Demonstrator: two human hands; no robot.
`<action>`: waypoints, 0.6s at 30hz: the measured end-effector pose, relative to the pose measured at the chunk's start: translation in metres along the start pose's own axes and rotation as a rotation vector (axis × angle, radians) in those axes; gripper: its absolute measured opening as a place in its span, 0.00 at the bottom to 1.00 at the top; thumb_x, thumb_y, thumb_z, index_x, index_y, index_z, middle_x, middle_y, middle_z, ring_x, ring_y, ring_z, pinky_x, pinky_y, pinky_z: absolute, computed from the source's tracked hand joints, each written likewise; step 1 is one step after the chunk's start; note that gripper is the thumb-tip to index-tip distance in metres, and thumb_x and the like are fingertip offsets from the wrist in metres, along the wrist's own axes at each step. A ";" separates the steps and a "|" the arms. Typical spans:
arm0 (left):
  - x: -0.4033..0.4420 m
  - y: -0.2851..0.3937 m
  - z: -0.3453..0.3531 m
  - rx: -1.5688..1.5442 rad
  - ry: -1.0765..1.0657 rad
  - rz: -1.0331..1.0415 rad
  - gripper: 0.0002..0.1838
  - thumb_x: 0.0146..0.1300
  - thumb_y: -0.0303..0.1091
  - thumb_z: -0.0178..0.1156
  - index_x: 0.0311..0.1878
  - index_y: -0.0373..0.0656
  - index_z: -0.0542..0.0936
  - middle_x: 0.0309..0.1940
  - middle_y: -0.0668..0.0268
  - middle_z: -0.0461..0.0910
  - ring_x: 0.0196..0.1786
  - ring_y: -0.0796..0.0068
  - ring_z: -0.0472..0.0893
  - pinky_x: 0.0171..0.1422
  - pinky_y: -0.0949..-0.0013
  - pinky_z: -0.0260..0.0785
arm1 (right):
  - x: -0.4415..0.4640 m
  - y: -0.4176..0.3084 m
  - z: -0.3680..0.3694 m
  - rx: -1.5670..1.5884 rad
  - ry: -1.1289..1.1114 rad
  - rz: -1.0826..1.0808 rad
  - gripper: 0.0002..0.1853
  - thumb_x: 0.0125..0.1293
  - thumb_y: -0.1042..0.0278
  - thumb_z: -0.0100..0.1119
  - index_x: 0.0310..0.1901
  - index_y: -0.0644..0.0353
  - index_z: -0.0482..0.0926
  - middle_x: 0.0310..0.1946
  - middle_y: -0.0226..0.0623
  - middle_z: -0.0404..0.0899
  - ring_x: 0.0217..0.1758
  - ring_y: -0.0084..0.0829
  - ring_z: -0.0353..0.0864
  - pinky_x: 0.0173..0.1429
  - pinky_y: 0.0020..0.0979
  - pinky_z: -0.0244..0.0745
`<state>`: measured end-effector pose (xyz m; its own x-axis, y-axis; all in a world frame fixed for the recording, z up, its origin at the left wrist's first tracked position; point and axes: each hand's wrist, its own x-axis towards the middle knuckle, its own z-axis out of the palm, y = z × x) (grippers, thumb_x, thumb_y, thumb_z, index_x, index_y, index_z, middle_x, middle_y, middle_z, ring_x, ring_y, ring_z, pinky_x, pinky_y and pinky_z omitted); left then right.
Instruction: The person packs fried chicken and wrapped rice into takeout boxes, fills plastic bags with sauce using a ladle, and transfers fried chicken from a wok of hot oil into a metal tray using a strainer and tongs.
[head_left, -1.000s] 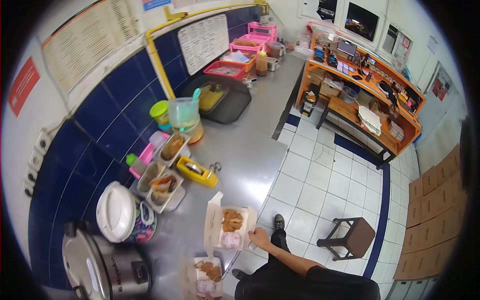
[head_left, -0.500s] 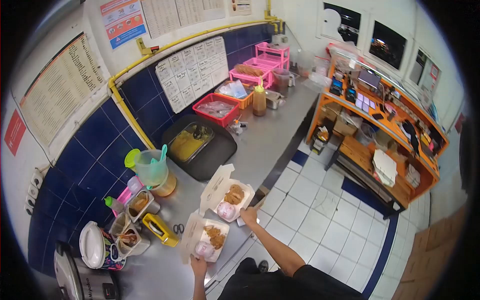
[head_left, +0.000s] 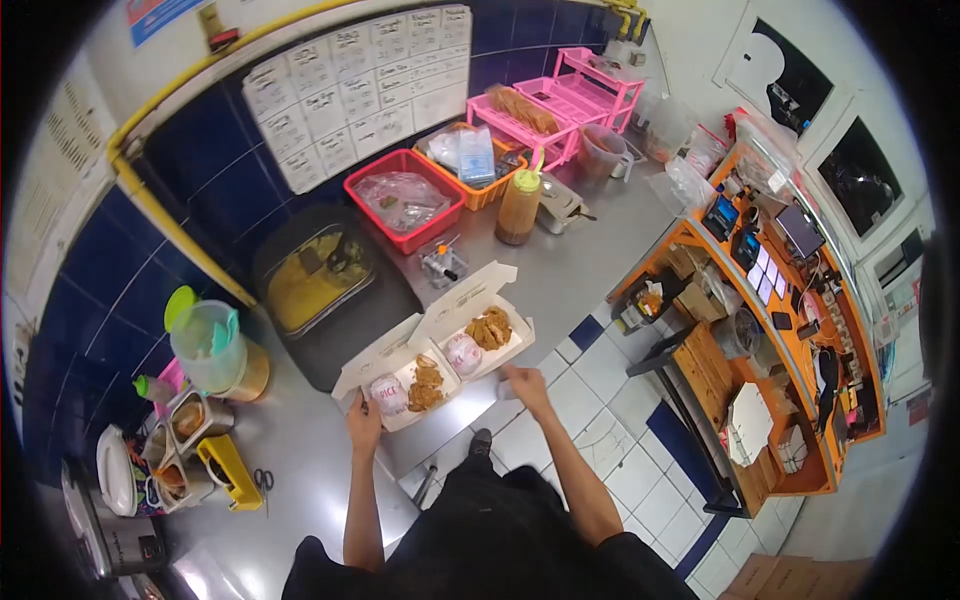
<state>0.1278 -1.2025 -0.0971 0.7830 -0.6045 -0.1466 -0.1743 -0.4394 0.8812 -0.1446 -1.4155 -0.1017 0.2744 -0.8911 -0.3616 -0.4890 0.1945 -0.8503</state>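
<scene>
Two open cardboard meal boxes stand side by side before me with lids folded back, their neighbouring edges meeting. The left meal box (head_left: 408,411) holds a paper-wrapped round of rice (head_left: 388,394) and a piece of fried chicken (head_left: 426,384). In the right meal box (head_left: 513,352) lie another wrapped round (head_left: 463,354) and fried chicken (head_left: 490,327). My left hand (head_left: 365,424) grips the left box at its outer near corner. At the right box's outer edge, my right hand (head_left: 527,387) is closed on its side. Whether the boxes touch the counter I cannot tell.
Behind the boxes, a tray of yellow batter (head_left: 318,280) sits on a dark surface. A sauce bottle (head_left: 519,212), red basket (head_left: 405,225) and pink rack (head_left: 565,130) line the steel counter (head_left: 300,535). Scissors (head_left: 263,482) and a yellow holder (head_left: 237,478) lie left.
Both boxes have moved along the counter toward the red basket and now sit more evenly side by side. My hands have travelled with them, and the camera view has shifted.
</scene>
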 end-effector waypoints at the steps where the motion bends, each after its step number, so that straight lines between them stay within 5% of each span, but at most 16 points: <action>1: 0.003 0.016 0.012 0.064 0.018 -0.031 0.21 0.65 0.35 0.54 0.60 0.39 0.75 0.36 0.55 0.82 0.36 0.65 0.81 0.40 0.64 0.73 | 0.014 0.007 -0.024 -0.060 0.112 -0.048 0.22 0.64 0.50 0.59 0.36 0.66 0.84 0.32 0.52 0.84 0.39 0.47 0.84 0.46 0.39 0.76; 5: 0.020 0.031 0.067 0.314 0.297 0.139 0.18 0.64 0.35 0.56 0.56 0.40 0.78 0.35 0.57 0.81 0.35 0.65 0.80 0.36 0.64 0.72 | 0.070 -0.003 -0.085 -0.075 0.538 -0.287 0.19 0.63 0.54 0.61 0.41 0.65 0.84 0.38 0.53 0.83 0.46 0.48 0.82 0.51 0.40 0.74; 8: -0.006 0.126 0.111 0.326 0.579 0.134 0.15 0.61 0.35 0.60 0.51 0.42 0.79 0.37 0.59 0.81 0.38 0.63 0.80 0.38 0.63 0.73 | 0.129 -0.007 -0.116 -0.119 0.482 -0.402 0.17 0.62 0.57 0.62 0.42 0.63 0.83 0.40 0.54 0.81 0.49 0.49 0.81 0.54 0.42 0.73; 10: -0.016 0.166 0.154 0.047 0.271 0.141 0.13 0.58 0.32 0.64 0.46 0.43 0.80 0.38 0.61 0.79 0.35 0.67 0.78 0.42 0.65 0.72 | 0.157 -0.014 -0.132 -0.218 0.382 -0.388 0.15 0.62 0.59 0.62 0.43 0.63 0.83 0.39 0.48 0.83 0.46 0.44 0.82 0.53 0.37 0.73; 12: -0.016 0.191 0.211 0.309 0.091 0.367 0.14 0.57 0.33 0.64 0.47 0.47 0.80 0.38 0.61 0.77 0.37 0.61 0.80 0.39 0.61 0.74 | 0.190 -0.011 -0.143 -0.163 0.144 -0.469 0.15 0.61 0.62 0.62 0.42 0.64 0.83 0.40 0.47 0.83 0.45 0.45 0.82 0.52 0.36 0.74; 14: -0.010 0.206 0.271 0.405 0.083 0.534 0.09 0.55 0.33 0.65 0.40 0.48 0.80 0.35 0.63 0.77 0.36 0.59 0.79 0.37 0.61 0.74 | 0.209 -0.007 -0.151 -0.125 0.012 -0.523 0.13 0.61 0.64 0.62 0.42 0.65 0.83 0.40 0.47 0.83 0.45 0.45 0.82 0.52 0.35 0.74; 18: 0.001 0.212 0.323 0.515 0.173 0.339 0.05 0.53 0.31 0.66 0.33 0.45 0.79 0.32 0.63 0.76 0.39 0.58 0.79 0.40 0.59 0.74 | 0.203 -0.031 -0.164 0.040 -0.114 -0.685 0.09 0.60 0.69 0.61 0.40 0.63 0.83 0.38 0.48 0.83 0.45 0.47 0.82 0.51 0.39 0.75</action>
<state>-0.1008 -1.5109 -0.0559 0.7116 -0.6688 0.2152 -0.6602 -0.5317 0.5305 -0.2092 -1.6701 -0.0860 0.5965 -0.7703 0.2257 -0.1443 -0.3794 -0.9139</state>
